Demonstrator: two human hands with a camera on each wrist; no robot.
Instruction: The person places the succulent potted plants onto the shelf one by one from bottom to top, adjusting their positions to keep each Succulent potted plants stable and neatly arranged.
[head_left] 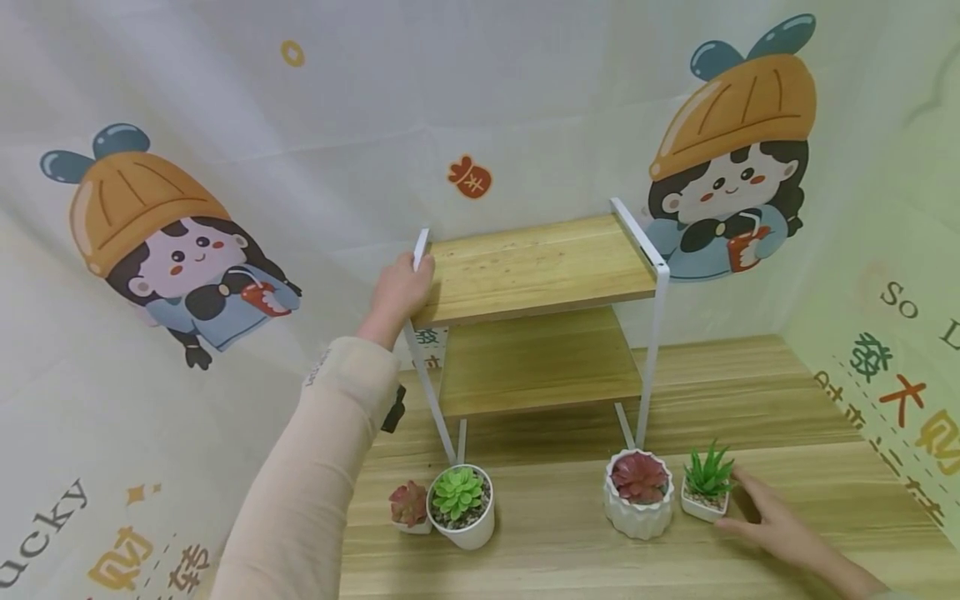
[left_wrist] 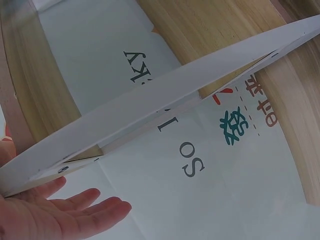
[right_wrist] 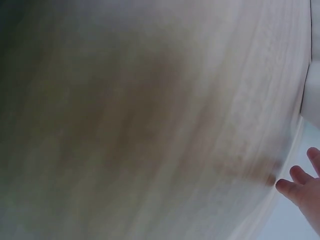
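A two-tier shelf rack (head_left: 540, 267) with wooden boards and a white frame stands on the wood-grain table. My left hand (head_left: 402, 292) grips its upper left corner. In the left wrist view, that hand's fingers (left_wrist: 95, 212) extend past the white bar. Low on the right, my right hand (head_left: 772, 521) is beside a spiky green plant (head_left: 707, 475) in a small white pot, thumb and forefinger spread at the pot's right side. Left of that pot is a dark red succulent (head_left: 640, 479) in a fluted white pot. Only some right fingertips (right_wrist: 289, 187) show in the right wrist view.
In front of the rack's left leg stand a green succulent (head_left: 459, 493) in a round white pot and a small reddish succulent (head_left: 409, 503). A pale printed cloth (head_left: 360, 108) hangs behind and along the sides of the table (head_left: 555, 558).
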